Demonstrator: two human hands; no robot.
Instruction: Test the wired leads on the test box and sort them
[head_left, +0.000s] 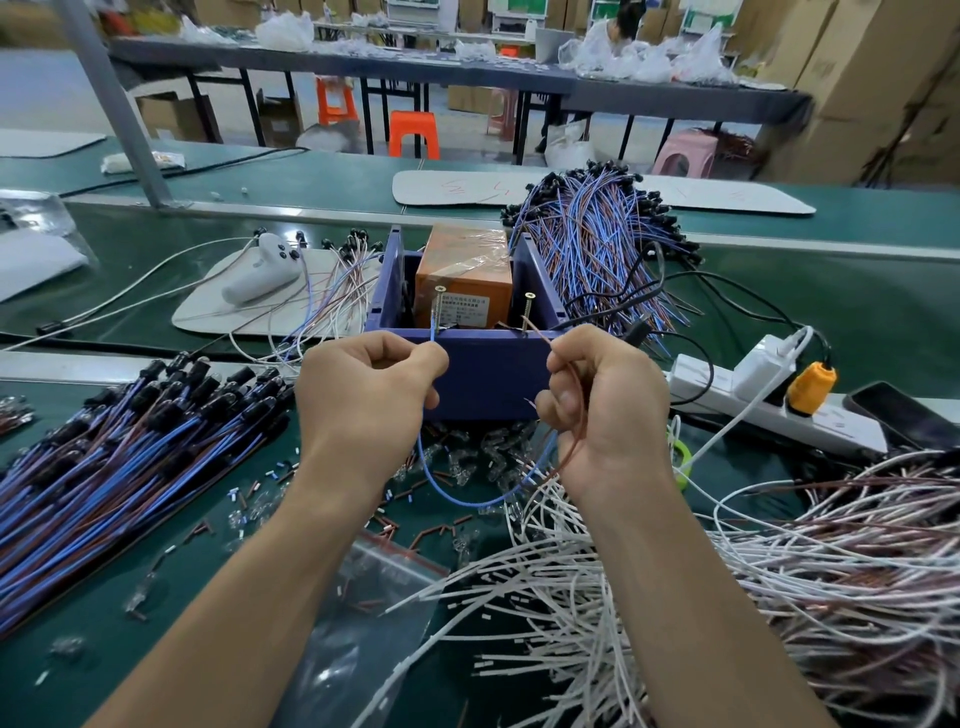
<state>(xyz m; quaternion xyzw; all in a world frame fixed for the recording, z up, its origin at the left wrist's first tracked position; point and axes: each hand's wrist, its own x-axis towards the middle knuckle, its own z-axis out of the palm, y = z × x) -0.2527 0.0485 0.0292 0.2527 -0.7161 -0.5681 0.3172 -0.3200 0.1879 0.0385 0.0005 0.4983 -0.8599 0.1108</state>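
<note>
Before the blue box, the left hand pinches a blue wire; the right hand pinches a brown wire.

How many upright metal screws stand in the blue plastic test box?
2. The left screw stands above the left hand, beside its blue wire; the right screw stands above the right hand, near its brown wire. Others could be hidden inside.

Workshop interior. A green table fills the foreground, with a grey post rising at 11 o'clock. At 12 o'clock, a long dark table stands behind orange stools and a pink stool. Cardboard boxes are stacked at 2 o'clock.
</note>
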